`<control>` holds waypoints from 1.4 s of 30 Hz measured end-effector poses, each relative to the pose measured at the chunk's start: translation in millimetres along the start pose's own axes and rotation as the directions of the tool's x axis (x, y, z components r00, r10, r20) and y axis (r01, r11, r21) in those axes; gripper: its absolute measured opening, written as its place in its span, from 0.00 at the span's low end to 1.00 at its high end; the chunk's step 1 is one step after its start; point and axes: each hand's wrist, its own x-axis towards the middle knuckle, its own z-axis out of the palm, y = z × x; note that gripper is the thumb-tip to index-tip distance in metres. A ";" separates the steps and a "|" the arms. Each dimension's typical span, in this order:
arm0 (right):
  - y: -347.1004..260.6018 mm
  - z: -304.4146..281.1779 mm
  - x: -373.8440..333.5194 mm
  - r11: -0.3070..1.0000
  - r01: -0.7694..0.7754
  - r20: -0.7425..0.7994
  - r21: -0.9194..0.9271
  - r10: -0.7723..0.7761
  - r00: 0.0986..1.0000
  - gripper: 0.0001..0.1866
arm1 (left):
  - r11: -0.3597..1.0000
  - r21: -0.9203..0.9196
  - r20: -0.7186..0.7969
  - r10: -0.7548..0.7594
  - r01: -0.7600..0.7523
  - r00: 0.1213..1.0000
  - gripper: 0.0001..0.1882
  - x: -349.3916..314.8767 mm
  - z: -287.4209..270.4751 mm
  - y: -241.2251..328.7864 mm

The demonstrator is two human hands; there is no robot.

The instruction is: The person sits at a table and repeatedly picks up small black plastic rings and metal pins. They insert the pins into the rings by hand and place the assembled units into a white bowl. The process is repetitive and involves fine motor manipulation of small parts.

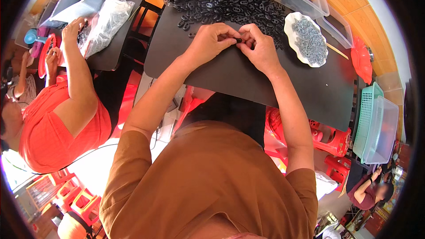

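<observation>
Over the dark table (212, 77) both my hands meet, fingertips together. Between them is a small black plastic piece (239, 40), like the oval two-holed pieces heaped beyond. My left hand (212, 40) pinches it from the left with thumb and forefinger. From the other side my right hand (261, 51) grips it, fingers curled. Most of the piece is hidden by fingertips. Just past my hands spreads a big heap of black two-holed pieces (221, 0). To the right, a white scalloped dish (290, 23) holds many small silvery metal parts (310, 40).
Clear plastic bins (301, 0) border the heap. A thin wooden stick (337, 51) lies beside the dish, near a red plate (362, 59). Green and clear baskets (369, 119) stand at right. Leftward, a person in red (66, 119) works at another table with a plastic bag (110, 22).
</observation>
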 end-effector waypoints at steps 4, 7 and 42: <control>-1.0 -0.5 -0.5 1.000 -0.002 0.004 0.000 0.002 1.000 0.18 | 1.000 0.028 -0.001 -0.007 0.007 1.000 0.07 -0.8 -1.1 0.6; -2.4 -0.5 -0.4 1.000 0.001 0.003 -0.004 -0.001 1.000 0.17 | 0.998 0.064 -0.002 0.018 -0.018 1.000 0.07 -1.9 -1.8 0.5; 0.2 0.8 -4.0 1.000 0.006 -0.053 -0.006 -0.006 0.999 0.10 | 0.983 0.183 0.016 0.000 -0.003 1.000 0.10 -4.2 -2.2 5.6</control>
